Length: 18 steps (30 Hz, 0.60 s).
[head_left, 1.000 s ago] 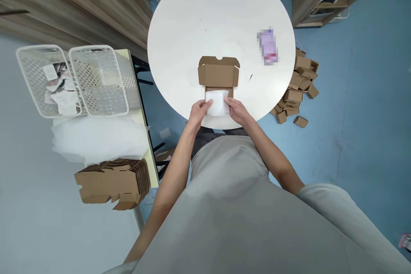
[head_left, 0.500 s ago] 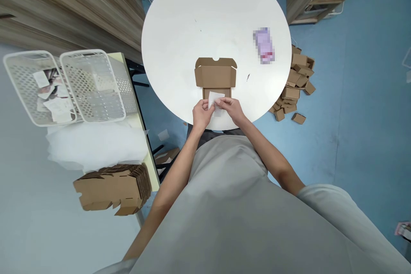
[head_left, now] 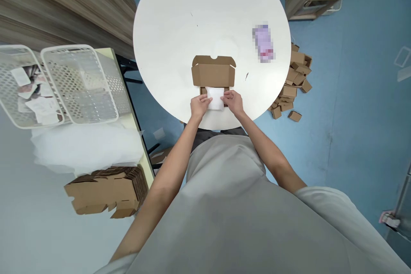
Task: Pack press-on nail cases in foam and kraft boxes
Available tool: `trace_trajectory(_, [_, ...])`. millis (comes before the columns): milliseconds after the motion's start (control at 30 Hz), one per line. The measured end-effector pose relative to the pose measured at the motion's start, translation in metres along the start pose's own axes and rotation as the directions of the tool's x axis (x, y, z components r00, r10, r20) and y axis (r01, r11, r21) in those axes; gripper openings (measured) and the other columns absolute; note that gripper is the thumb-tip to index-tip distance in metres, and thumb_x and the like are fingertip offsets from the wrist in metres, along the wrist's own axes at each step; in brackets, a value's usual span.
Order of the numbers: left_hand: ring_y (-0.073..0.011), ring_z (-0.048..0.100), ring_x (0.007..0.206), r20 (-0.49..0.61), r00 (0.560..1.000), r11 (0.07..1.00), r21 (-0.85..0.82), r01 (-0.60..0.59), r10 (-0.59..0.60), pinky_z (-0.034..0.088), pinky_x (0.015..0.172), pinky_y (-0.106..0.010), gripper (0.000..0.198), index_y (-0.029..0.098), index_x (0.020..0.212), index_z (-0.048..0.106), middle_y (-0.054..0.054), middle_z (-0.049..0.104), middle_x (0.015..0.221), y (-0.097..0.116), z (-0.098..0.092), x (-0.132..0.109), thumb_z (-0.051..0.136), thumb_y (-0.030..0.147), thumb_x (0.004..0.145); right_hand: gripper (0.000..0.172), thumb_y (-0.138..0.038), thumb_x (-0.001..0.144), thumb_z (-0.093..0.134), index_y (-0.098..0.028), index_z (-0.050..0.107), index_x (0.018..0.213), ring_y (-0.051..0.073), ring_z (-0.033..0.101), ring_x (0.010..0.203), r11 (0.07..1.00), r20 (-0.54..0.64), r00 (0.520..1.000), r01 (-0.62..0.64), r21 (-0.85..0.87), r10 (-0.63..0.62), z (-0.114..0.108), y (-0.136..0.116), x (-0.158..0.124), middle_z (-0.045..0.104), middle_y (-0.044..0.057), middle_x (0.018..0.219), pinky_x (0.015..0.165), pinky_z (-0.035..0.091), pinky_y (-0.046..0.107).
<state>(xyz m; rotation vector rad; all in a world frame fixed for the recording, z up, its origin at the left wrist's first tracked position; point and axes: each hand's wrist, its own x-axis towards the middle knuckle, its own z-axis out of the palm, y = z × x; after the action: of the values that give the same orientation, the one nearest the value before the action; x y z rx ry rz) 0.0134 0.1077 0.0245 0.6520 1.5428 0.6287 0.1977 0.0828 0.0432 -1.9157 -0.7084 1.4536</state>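
Note:
A small white wrapped packet (head_left: 215, 99) lies flat over the front part of an open brown cardboard box (head_left: 213, 75). Its left edge is pinched by my left hand (head_left: 199, 106), and its right edge by my right hand (head_left: 233, 101). The box stands with its lid raised toward the far side, near the front edge of the round white table (head_left: 173, 43). What the wrapping contains is hidden, and the packet covers most of the box's inside.
A pixelated purple item (head_left: 263, 43) lies on the table's right. Small brown boxes (head_left: 293, 75) are heaped on the floor beyond. At left, a side table holds white baskets (head_left: 80, 85), one with papers, a stack of white sheets (head_left: 86, 145) and flattened cardboard boxes (head_left: 105, 192).
The white packet, upright and partly folded between my fingers before, now lies flatter and squarer. Both hands have moved slightly apart, to its two sides. The view has shifted a little.

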Motion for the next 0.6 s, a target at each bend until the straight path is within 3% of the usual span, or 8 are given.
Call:
trace_trajectory(100, [-0.0375,0.079,0.113,-0.056,0.996,0.979,0.192,-0.063,0.075,0.057,0.109,-0.050,0.021,0.020,0.089,0.081,-0.012,0.085,0.097,-0.005,0.005,0.020,0.093,0.023,0.073,0.020,-0.030,0.086,0.079,-0.025,0.069,0.103,0.025,0.077,0.108,0.981,-0.045,0.999,0.019,-0.195,-0.029,0.009,-0.002,0.014,0.082,0.007,0.111,0.105,0.059,0.043])
trace_trajectory(233, [-0.0391,0.078,0.113,-0.054,0.982,0.952,0.260,-0.163,0.183,0.053,0.110,-0.051,0.014,0.024,0.078,0.078,-0.008,0.081,0.084,-0.010,0.007,0.031,0.087,0.017,0.072,0.019,-0.023,0.094,0.072,-0.025,0.071,0.112,0.028,0.077,0.114,0.931,-0.054,0.997,0.035,-0.364,-0.059,0.017,-0.004,0.021,0.082,0.009,0.118,0.109,0.056,0.044])
trace_trajectory(467, [-0.0402,0.072,0.115,0.027,0.981,0.903,0.385,-0.190,0.194,0.047,0.113,-0.054,0.026,0.026,0.065,0.064,-0.011,0.074,0.079,-0.005,0.013,0.029,0.081,0.012,0.077,0.014,-0.013,0.104,0.067,-0.018,0.073,0.115,0.038,0.073,0.121,0.789,0.031,1.000,0.017,-0.614,0.003,0.023,-0.007,0.024,0.079,0.021,0.121,0.112,0.050,0.049])
trace_trajectory(600, [-0.0397,0.066,0.128,0.010,0.979,0.917,0.348,-0.194,0.203,0.045,0.117,-0.054,0.033,0.027,0.066,0.055,-0.013,0.074,0.100,0.002,0.022,0.027,0.078,0.007,0.078,0.011,-0.014,0.106,0.066,-0.016,0.074,0.114,0.040,0.072,0.124,0.777,0.044,0.999,0.016,-0.630,0.015,0.027,-0.009,0.025,0.076,0.026,0.129,0.115,0.047,0.052])
